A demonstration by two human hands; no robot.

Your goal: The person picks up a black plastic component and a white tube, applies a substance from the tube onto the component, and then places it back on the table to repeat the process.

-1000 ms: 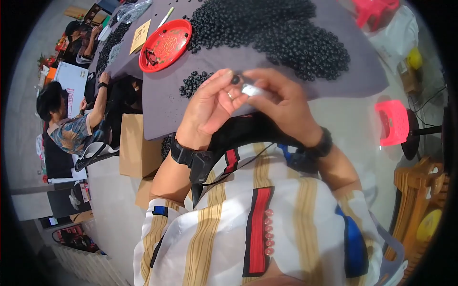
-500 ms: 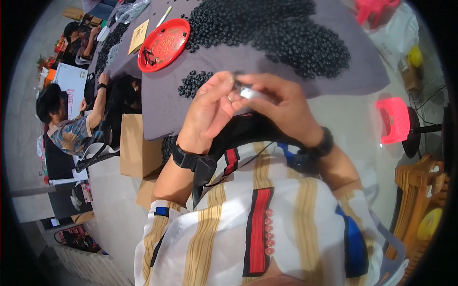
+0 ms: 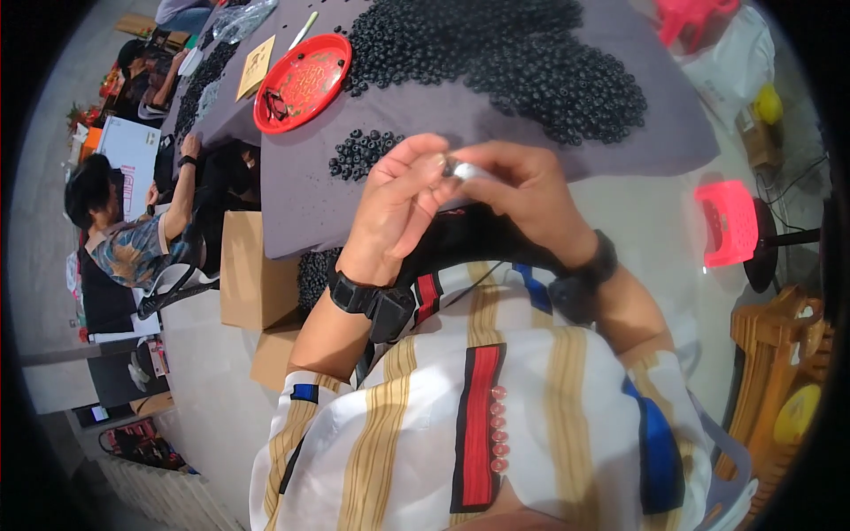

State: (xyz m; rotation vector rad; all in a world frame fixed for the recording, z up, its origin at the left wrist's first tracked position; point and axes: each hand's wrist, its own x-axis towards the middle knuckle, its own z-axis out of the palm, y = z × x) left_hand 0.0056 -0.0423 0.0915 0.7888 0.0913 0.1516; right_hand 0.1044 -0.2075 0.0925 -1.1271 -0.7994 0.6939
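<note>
My left hand (image 3: 398, 190) is raised over the near edge of the table, its thumb and fingertips pinching a small dark piece (image 3: 449, 165). Facing it, my right hand (image 3: 531, 190) grips a short, shiny silver object (image 3: 469, 172) whose end meets the dark piece. The fingers hide most of both, so their exact kind is unclear. Just beyond my left hand lies a small cluster of black bead-like balls (image 3: 359, 155), many showing a hole. A large pile of the same balls (image 3: 567, 80) spreads farther back. Left of it sits a red plate (image 3: 319, 102) with a few dark bits inside.
A grey-purple cloth (image 3: 297, 203) covers the table. Cardboard boxes (image 3: 252, 265) stand at its left edge, near a seated person (image 3: 133, 252). To the right are a pink stool (image 3: 726, 221), a white bag (image 3: 730, 75) and a wooden chair (image 3: 779, 354).
My left hand has shifted slightly right, its fingertips closer to the silver object. That object has turned a little in my right hand. The piles and plate stay put.
</note>
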